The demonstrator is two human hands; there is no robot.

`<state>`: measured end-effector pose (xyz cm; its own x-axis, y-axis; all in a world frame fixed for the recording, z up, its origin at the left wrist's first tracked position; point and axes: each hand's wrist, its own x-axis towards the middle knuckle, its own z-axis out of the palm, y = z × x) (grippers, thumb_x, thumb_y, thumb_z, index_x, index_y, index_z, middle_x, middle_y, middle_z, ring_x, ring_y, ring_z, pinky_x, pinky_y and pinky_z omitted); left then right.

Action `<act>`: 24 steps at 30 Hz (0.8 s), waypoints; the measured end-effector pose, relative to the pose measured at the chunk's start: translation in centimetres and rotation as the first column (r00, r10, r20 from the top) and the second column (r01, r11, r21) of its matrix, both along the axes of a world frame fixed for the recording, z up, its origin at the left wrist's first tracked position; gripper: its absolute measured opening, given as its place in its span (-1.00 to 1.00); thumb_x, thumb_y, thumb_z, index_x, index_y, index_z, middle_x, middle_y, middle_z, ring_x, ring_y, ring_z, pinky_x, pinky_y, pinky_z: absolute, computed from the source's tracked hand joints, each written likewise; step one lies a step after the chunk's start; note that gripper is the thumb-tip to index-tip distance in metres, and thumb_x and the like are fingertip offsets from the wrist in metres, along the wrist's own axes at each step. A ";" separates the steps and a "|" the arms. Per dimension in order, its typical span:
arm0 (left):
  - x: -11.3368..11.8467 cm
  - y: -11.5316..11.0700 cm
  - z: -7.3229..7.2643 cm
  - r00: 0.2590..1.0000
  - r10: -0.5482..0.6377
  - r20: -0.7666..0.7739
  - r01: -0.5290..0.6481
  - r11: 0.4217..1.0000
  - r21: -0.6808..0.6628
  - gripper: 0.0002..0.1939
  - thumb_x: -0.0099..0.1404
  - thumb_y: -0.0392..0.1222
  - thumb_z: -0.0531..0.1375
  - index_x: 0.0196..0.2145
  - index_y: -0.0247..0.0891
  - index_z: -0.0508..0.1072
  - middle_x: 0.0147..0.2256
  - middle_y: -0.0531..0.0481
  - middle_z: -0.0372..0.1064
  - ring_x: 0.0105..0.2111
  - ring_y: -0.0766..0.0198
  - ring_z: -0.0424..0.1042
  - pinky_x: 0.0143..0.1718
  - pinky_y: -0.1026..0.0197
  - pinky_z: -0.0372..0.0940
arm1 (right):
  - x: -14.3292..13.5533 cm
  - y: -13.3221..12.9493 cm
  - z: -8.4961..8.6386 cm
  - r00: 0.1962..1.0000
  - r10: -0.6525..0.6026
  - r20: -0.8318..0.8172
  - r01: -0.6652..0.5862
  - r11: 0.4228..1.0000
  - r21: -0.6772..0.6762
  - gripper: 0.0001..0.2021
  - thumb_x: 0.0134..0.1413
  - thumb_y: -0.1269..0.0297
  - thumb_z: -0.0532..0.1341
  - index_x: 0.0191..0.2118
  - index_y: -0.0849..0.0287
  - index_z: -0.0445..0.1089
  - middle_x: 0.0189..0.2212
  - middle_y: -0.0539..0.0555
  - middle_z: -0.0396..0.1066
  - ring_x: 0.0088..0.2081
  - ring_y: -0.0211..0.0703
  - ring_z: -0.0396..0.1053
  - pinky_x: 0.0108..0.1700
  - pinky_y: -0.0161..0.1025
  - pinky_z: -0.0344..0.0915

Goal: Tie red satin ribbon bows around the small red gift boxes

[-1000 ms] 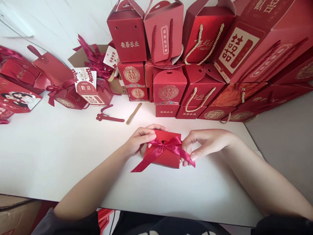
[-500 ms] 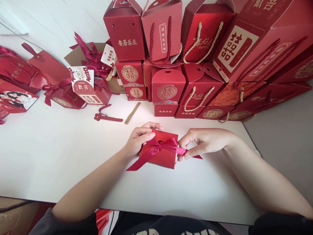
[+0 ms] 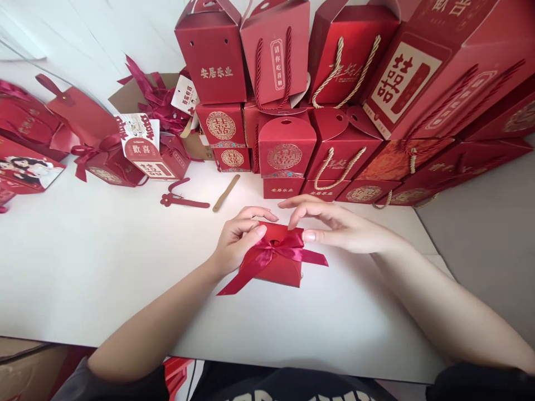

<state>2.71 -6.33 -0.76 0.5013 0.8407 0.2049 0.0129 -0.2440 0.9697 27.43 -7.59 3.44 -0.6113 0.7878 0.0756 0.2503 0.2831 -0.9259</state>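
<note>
1. At the far left of the white table (image 3: 83, 267) lie flat red packets, and beside them a small box (image 3: 144, 153) with a white and red printed card on its front, tied with dark red ribbon. None of these has shifted in the last second.
2. A loose red strap (image 3: 184, 201) and a tan strip (image 3: 227, 192) lie on the bare tabletop just beyond your hands, where they were before.
3. Your left hand (image 3: 238, 239) grips the left end of the small red box (image 3: 280, 267), thumb and forefinger pinched together at the left loop of the bow, the other fingers curled over the box's top edge. That hold is unchanged.
4. The box sits on the table near its middle, between your two hands, with the ribbon bow (image 3: 276, 252) tied across its top and one tail trailing down to the left.
5. Your right hand (image 3: 338, 225) has let go of the right ribbon tail it pinched half a second ago; its fingers now spread wide and hover over the box's right end, holding nothing, and the tail lies loose on the table.
6. Behind and to the right, stacked red gift boxes (image 3: 288, 150) with rope handles line the back.
</note>
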 end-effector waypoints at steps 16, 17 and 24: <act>0.0 0.5 -0.2 0.999 -0.021 0.035 0.022 0.999 -0.033 -0.59 0.34 -0.14 0.16 -0.66 -0.22 0.49 -0.15 -0.11 0.51 0.02 0.10 0.34 0.08 0.03 0.25 | -0.6 0.7 -2.0 0.960 0.213 -0.181 -0.253 0.937 -0.239 -0.77 0.19 0.17 0.24 -0.39 0.21 0.50 0.15 0.16 0.29 0.20 -0.02 0.22 0.19 -0.07 0.14; 0.0 0.6 -0.3 0.998 -0.034 0.047 0.037 0.997 -0.068 -0.59 0.33 -0.14 0.17 -0.67 -0.22 0.48 -0.15 -0.11 0.51 0.03 0.09 0.34 0.09 0.02 0.25 | -0.5 0.8 -2.1 0.960 0.213 -0.184 -0.255 0.936 -0.243 -0.77 0.19 0.16 0.24 -0.39 0.21 0.50 0.13 0.16 0.31 0.18 -0.02 0.24 0.19 -0.07 0.15; -0.4 1.2 -0.7 0.964 -0.177 0.197 0.235 0.915 -0.328 -0.50 0.32 -0.09 0.18 -0.75 -0.30 0.36 0.00 -0.10 0.42 -0.05 0.12 0.43 0.01 0.10 0.31 | -0.4 1.0 -2.9 0.946 0.205 -0.251 -0.280 0.906 -0.317 -0.76 0.14 0.15 0.29 -0.43 0.23 0.47 0.18 0.17 0.23 0.14 0.00 0.28 0.11 -0.12 0.24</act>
